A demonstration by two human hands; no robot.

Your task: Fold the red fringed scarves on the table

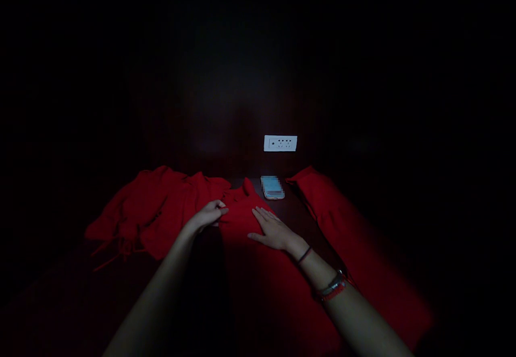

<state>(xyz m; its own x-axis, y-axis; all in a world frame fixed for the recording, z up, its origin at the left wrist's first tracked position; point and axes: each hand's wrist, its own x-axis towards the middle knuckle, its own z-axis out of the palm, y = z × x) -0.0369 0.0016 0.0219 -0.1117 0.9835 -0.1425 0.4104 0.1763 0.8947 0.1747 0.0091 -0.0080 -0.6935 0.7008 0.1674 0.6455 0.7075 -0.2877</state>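
In the middle of the head view a red garment (250, 260) lies spread lengthwise on a dark surface, its near part fading into shadow. My left hand (208, 214) pinches its left edge near the far end, thumb and fingers closed on the cloth. Flat on the same garment, towards its right edge, rests my right hand (272, 229), fingers stretched out and thumb apart. A dark band and a watch with a red strand circle my right wrist and forearm. Which kind of garment it is, I cannot tell.
A crumpled red cloth with ties (153, 206) lies to the left. Another red garment (342, 222) stretches along the right. Beyond my hands lies a phone (273, 187), below a white wall socket (280, 143). Darkness hides the outer areas.
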